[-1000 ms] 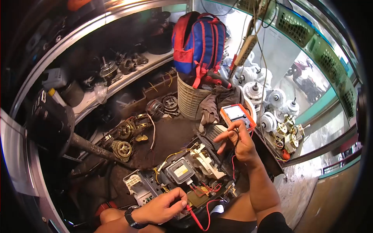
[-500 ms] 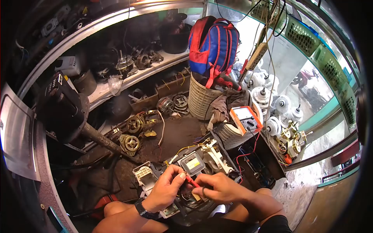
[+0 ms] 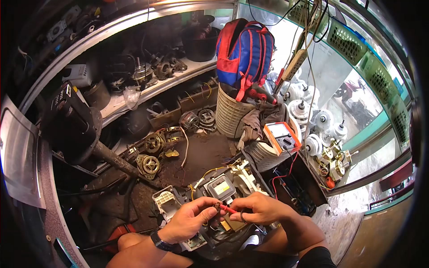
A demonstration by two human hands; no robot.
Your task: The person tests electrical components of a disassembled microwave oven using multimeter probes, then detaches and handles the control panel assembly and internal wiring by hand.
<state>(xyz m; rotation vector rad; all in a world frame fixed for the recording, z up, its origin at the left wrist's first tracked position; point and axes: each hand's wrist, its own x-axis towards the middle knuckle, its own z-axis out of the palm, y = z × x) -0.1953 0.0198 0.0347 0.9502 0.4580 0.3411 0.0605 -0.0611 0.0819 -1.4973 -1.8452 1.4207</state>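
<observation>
My right hand (image 3: 261, 209) pinches a red test probe (image 3: 229, 209), its tip pointing left toward my left hand. With closed fingers, my left hand (image 3: 190, 219) grips a small dark piece (image 3: 217, 206) at the probe's tip; its kind is too small to tell. Below both hands lies an opened appliance body (image 3: 163, 201) with white plastic parts, wires and a grey square box (image 3: 220, 187) bearing a yellow label. An orange analog multimeter (image 3: 282, 138) rests on a bucket at the right, a red lead and a dark lead running from it.
A red and blue backpack (image 3: 246, 56) sits on a ribbed beige basket (image 3: 230, 114). Motors (image 3: 148, 165) lie at the left on the dirty floor. White gear units (image 3: 301, 109) stand by the glass at right. A metal post (image 3: 118, 161) slants in from the left.
My right hand has shifted slightly right and up, and the probe now lies flatter. My left hand has moved slightly, with its fingers stretched further to the right around the dark piece.
</observation>
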